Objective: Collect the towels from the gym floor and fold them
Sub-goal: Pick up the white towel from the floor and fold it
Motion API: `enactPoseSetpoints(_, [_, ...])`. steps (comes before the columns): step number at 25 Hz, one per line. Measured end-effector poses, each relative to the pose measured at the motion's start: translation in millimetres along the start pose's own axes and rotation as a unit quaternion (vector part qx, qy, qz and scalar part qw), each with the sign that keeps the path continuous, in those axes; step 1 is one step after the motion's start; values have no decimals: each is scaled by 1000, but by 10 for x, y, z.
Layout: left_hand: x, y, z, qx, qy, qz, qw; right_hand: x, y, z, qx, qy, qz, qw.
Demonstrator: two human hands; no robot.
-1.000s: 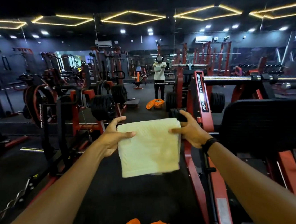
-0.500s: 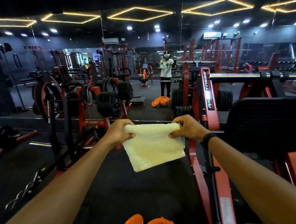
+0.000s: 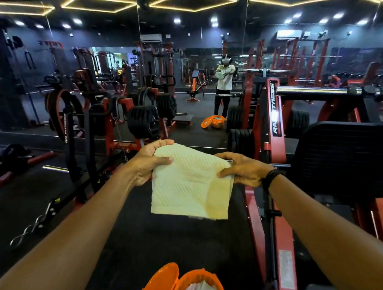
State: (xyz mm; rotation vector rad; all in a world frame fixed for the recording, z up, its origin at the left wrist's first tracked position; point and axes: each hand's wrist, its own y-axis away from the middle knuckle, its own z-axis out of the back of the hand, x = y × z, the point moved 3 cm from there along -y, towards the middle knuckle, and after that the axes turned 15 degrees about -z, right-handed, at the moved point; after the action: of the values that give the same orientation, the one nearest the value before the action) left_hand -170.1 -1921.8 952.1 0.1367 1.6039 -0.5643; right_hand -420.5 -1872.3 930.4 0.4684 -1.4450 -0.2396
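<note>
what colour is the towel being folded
Pale cream-yellow with a ribbed weave; the towel shows best in the head view.

Left hand [image 3: 149,163] and right hand [image 3: 244,169] pinch outstretched.

White vertical lettering "RA… FITNESS" on black strip of red machine upright [image 3: 274,111], right of centre, middle letters blurred. "RN FITNESS" runs vertically on black frame post [image 3: 65,129], far left. White label on near red rail [image 3: 286,269] unreadable.
</note>
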Motion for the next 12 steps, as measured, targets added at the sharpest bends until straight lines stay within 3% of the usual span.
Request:
enactPoseSetpoints(3, [162, -3, 101, -3, -33, 13, 999, -73, -79, 30, -56, 52, 52, 996])
enactPoseSetpoints(5, [345, -32, 217, 34, -175, 13, 984, -142, -208, 38, -130, 237, 74, 960])
enactPoseSetpoints(7, [587, -115, 320, 81, -351, 6, 933, -258, -410, -6, -172, 358, 66, 915])
enactPoseSetpoints(9, [857, -237, 423, 104, -429, 4, 897, -365, -625, -67, -173, 379, 53, 908])
enactPoseSetpoints(12, [1266, -479, 642, 118, -463, 15, 878, -453, -943, -145, -154, 362, 33, 919])
